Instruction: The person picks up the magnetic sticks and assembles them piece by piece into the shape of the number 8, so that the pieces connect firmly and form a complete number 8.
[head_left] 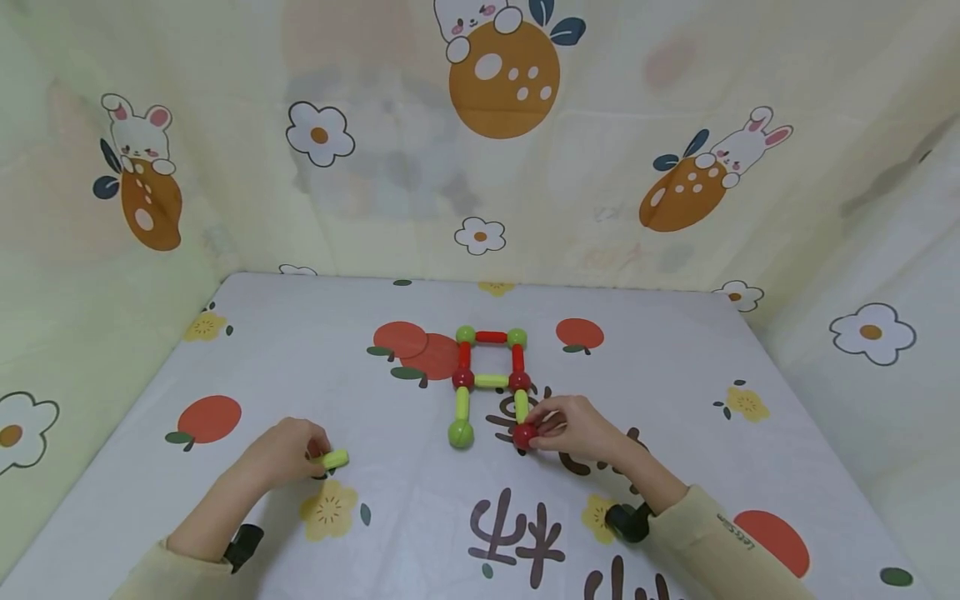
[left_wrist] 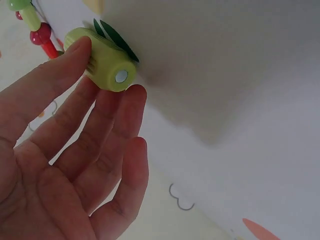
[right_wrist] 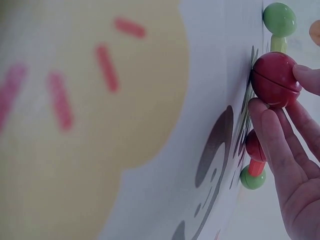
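Observation:
In the head view, a frame of coloured balls and rods lies flat on the table. Its far part is a square with red rods, two green balls and two red balls, closed by a yellow-green rod. Two more yellow-green rods run towards the person, ending in a green ball on the left and a red ball on the right. My right hand pinches that near red ball. Left of the frame, my left hand pinches a loose yellow-green rod, whose end shows a silvery disc.
A white cloth printed with fruit, flowers and dark lettering covers the table. Patterned curtains stand behind and at both sides. Black wrist straps show at the sleeves.

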